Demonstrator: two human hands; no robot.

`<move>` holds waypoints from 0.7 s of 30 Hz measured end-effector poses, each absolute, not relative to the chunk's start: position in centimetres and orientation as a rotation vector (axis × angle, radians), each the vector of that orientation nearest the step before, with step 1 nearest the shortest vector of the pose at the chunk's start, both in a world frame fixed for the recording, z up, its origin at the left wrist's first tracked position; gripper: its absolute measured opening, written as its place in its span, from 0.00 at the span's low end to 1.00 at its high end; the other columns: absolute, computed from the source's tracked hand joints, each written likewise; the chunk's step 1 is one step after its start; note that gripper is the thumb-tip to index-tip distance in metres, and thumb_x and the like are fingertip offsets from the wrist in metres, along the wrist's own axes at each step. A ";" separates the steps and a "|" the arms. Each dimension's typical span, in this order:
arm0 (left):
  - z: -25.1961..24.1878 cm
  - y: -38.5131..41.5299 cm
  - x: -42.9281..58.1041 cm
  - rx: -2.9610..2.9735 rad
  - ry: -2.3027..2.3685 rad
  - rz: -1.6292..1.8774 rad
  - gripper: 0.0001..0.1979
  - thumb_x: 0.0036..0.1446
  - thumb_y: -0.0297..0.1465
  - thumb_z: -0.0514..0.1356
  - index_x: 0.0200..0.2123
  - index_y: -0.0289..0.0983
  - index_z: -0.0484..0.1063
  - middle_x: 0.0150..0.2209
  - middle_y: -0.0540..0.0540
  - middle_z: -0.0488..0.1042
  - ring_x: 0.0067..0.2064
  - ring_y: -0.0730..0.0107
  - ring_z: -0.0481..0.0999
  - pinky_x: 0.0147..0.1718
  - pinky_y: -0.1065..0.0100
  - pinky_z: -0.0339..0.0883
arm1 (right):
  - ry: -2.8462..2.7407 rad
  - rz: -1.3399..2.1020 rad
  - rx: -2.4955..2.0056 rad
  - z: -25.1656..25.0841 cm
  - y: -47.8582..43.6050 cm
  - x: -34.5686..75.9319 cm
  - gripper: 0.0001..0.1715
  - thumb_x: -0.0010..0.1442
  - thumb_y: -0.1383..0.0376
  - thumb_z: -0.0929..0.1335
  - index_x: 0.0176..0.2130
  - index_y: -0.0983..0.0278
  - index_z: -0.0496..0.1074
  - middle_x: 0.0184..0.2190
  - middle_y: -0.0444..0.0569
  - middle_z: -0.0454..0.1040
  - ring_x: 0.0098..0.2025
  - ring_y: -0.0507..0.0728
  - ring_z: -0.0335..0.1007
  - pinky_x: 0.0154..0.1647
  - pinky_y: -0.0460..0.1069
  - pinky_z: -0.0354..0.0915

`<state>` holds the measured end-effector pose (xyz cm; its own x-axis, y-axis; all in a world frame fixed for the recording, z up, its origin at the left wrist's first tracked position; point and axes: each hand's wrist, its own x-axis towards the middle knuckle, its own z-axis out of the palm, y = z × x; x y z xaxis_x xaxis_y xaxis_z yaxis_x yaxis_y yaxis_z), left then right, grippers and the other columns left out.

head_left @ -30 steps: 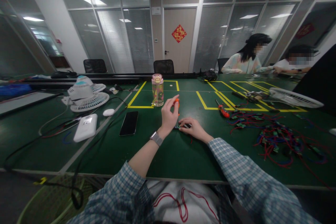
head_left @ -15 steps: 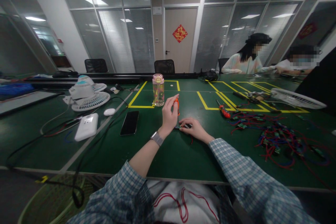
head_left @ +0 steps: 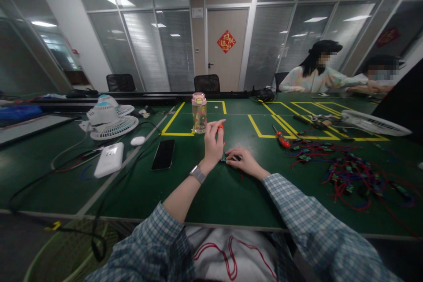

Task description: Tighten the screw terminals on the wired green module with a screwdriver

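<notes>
My left hand is closed around the orange handle of a screwdriver, held upright with its shaft pointing down; the index finger is stretched out past the handle. At the shaft's lower end a small green circuit board lies on the table. The fingertips of my right hand pinch that board from the right. A short red wire sticks out below this hand. Most of the board is covered by the fingers, so I cannot tell exactly where the tip touches it.
A water bottle stands just beyond my left hand, with a black phone to the left. Rightward lie a second screwdriver and a tangle of wired boards. A fan and a white power bank sit left. Two people sit far right.
My left hand's fingers have shifted slightly on the handle, the index finger now reaching further out. My right hand keeps its place. A person at the far right has stretched an arm rightward.
</notes>
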<state>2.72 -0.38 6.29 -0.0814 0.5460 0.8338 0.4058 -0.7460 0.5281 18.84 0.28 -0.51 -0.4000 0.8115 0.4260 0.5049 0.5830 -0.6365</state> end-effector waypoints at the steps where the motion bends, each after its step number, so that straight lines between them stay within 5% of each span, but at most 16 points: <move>1: 6.2 -0.3 2.7 2.049 1.081 1.956 0.13 0.66 0.26 0.50 0.49 0.39 0.71 0.42 0.44 0.68 0.45 0.67 0.71 0.45 0.66 0.67 | -2.084 0.535 -1.043 -0.5 0.3 18.9 0.02 0.51 0.66 0.74 0.29 0.62 0.78 0.42 0.50 0.80 0.45 0.60 0.74 0.53 0.57 0.62; 7: 6.2 -0.2 2.8 2.057 1.166 1.982 0.08 0.62 0.28 0.57 0.44 0.39 0.74 0.40 0.45 0.66 0.42 0.67 0.71 0.44 0.66 0.67 | -2.097 0.544 -1.043 -0.6 0.4 19.0 0.02 0.52 0.66 0.73 0.30 0.62 0.78 0.42 0.51 0.80 0.46 0.60 0.74 0.53 0.57 0.63; 13: 5.9 0.0 2.9 2.038 1.074 1.968 0.16 0.68 0.28 0.47 0.54 0.40 0.68 0.42 0.44 0.70 0.44 0.67 0.72 0.46 0.66 0.67 | -2.090 0.528 -1.043 -0.8 0.5 18.9 0.02 0.52 0.66 0.73 0.30 0.62 0.78 0.42 0.50 0.80 0.45 0.60 0.74 0.53 0.57 0.62; 16: 5.7 0.2 2.9 2.011 1.083 1.994 0.16 0.67 0.29 0.50 0.56 0.39 0.66 0.42 0.44 0.70 0.43 0.67 0.72 0.45 0.66 0.67 | -2.088 0.535 -1.047 -0.8 0.4 18.9 0.02 0.52 0.65 0.73 0.30 0.62 0.78 0.42 0.50 0.80 0.45 0.60 0.74 0.53 0.58 0.62; 21: 5.9 0.0 2.9 2.043 1.133 2.009 0.08 0.62 0.30 0.59 0.45 0.38 0.73 0.39 0.46 0.68 0.40 0.68 0.70 0.43 0.66 0.67 | -2.088 0.533 -1.046 -0.7 0.4 18.9 0.02 0.52 0.66 0.74 0.30 0.62 0.78 0.42 0.51 0.80 0.46 0.60 0.74 0.53 0.57 0.62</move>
